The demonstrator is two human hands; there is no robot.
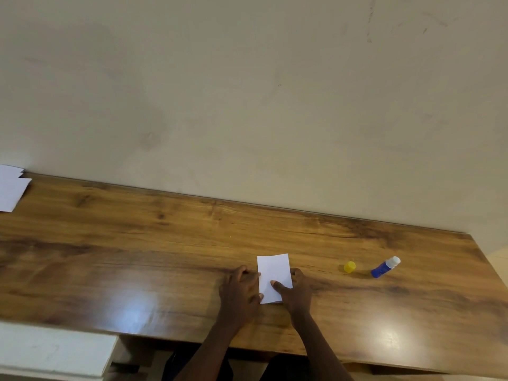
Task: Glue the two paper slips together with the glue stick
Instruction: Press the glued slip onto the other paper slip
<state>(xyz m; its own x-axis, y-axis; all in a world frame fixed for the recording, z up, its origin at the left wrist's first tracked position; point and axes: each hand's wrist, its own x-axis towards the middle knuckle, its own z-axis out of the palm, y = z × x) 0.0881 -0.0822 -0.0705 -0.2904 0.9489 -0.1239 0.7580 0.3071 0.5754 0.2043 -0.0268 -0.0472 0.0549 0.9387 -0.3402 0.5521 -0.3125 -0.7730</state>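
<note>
A white paper slip (273,272) lies flat on the wooden table (165,243), near its front edge. Only one slip shows; I cannot tell whether a second lies under it. My left hand (241,290) rests at the slip's left edge, fingers touching it. My right hand (295,291) sits at the right edge with its thumb pressed on top of the paper. To the right, a blue glue stick (384,267) with a white tip lies on its side, uncapped. Its yellow cap (349,267) stands apart, left of the stick.
A small pile of white paper sheets (11,188) lies at the far left of the table against the beige wall (247,92). The table's right end falls away past the glue stick. A white ledge (55,350) sits below the front left edge.
</note>
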